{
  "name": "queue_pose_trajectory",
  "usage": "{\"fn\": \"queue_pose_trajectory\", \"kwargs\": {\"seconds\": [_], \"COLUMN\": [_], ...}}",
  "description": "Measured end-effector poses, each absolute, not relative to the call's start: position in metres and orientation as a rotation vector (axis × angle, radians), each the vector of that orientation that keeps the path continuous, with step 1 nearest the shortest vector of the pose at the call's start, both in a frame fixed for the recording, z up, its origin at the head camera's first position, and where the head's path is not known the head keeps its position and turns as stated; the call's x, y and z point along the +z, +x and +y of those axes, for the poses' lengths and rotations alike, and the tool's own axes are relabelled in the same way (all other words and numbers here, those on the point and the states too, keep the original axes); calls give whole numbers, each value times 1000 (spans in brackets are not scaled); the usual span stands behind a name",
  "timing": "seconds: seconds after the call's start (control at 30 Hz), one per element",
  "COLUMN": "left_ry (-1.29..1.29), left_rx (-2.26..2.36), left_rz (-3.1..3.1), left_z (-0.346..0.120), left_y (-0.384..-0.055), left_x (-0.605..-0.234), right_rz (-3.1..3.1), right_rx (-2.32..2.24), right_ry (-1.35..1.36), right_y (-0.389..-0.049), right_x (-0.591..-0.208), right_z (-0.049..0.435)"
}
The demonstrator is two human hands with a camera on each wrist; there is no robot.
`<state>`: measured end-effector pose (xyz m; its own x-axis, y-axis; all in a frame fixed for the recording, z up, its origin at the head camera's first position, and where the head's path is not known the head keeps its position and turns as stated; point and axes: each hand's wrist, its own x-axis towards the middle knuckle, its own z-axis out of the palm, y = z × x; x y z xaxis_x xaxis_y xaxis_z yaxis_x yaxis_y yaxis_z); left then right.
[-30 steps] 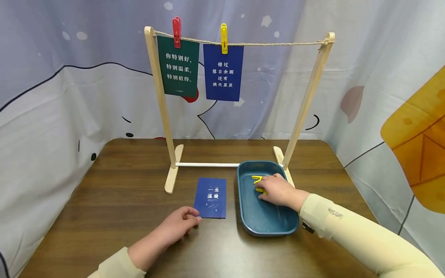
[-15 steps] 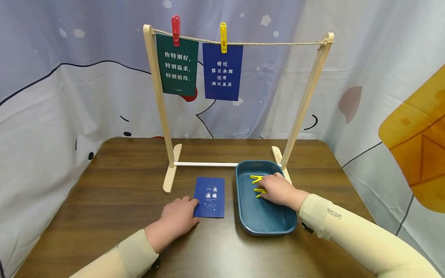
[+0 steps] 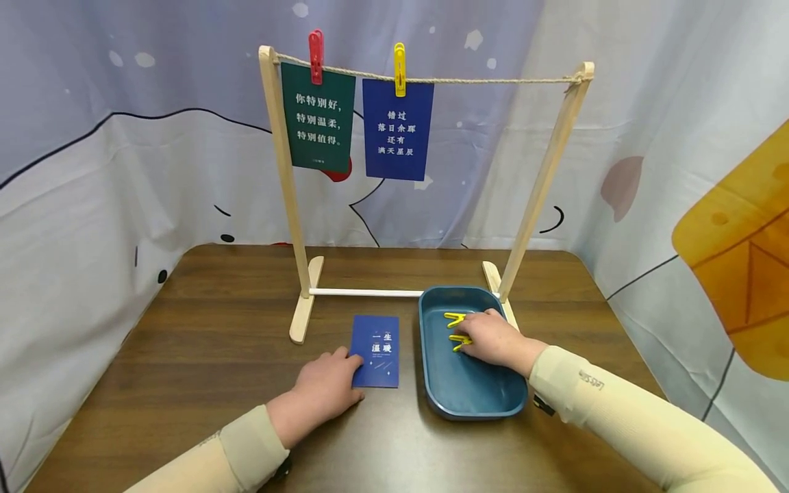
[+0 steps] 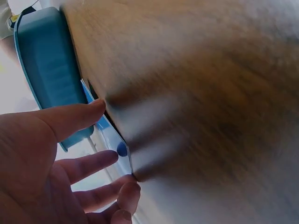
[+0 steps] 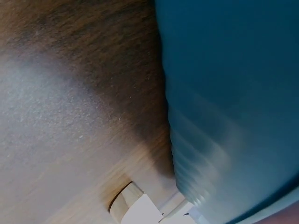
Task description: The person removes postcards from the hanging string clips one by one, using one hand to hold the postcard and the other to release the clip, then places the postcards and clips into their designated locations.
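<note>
My left hand (image 3: 327,387) lies at the left edge of a blue card (image 3: 382,373) on the table. In the left wrist view its thumb and loosely spread fingertips touch the edge of that card (image 4: 110,137). Inside the dark teal tray (image 3: 474,415), my right hand (image 3: 496,339) pinches a yellow clothespin (image 3: 459,340) between thumb and fingers, which partly hide it. Just above it in the tray is a second yellow clothespin (image 3: 455,319), close to the fingertips. The right wrist view shows mostly the tray's outer wall (image 5: 224,93).
Behind stands a wooden rack with a rope (image 3: 493,81). A red clothespin (image 3: 316,58) holds a green card (image 3: 317,147), and a yellow clothespin (image 3: 400,68) a blue card (image 3: 397,168). The rack's right post (image 3: 545,185) rises behind the tray.
My left hand has moved forward and right onto the card's left edge, and the card has shifted slightly. In the tray the lower clothespin has turned a little; the right hand stays in place.
</note>
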<state>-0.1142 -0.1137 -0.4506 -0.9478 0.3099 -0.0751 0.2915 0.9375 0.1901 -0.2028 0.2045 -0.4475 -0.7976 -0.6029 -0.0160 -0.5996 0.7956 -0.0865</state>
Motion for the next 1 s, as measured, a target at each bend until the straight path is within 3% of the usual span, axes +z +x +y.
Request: {"fn": "queue_pose_trajectory", "kwargs": {"seconds": [0.2, 0.33, 0.5, 0.7, 1.0], "left_ry": [444, 406, 278, 150, 109], "left_rx": [324, 498, 1232, 2241, 2587], "left_rz": [2993, 3024, 2973, 2492, 1962], "left_z": [-115, -114, -116, -110, -80], "left_y": [-124, -145, -185, -224, -266], "left_x": [-446, -430, -401, -363, -327], "right_rz": [2977, 3043, 3177, 3322, 3509], "right_rx": [-136, -200, -333, -567, -846], "right_ry": [-981, -995, -1039, -1040, -997], "right_y": [-203, -208, -220, -234, -250], "right_x": [-435, -405, -344, -255, -151], "right_z": [207, 209, 203, 182, 138]}}
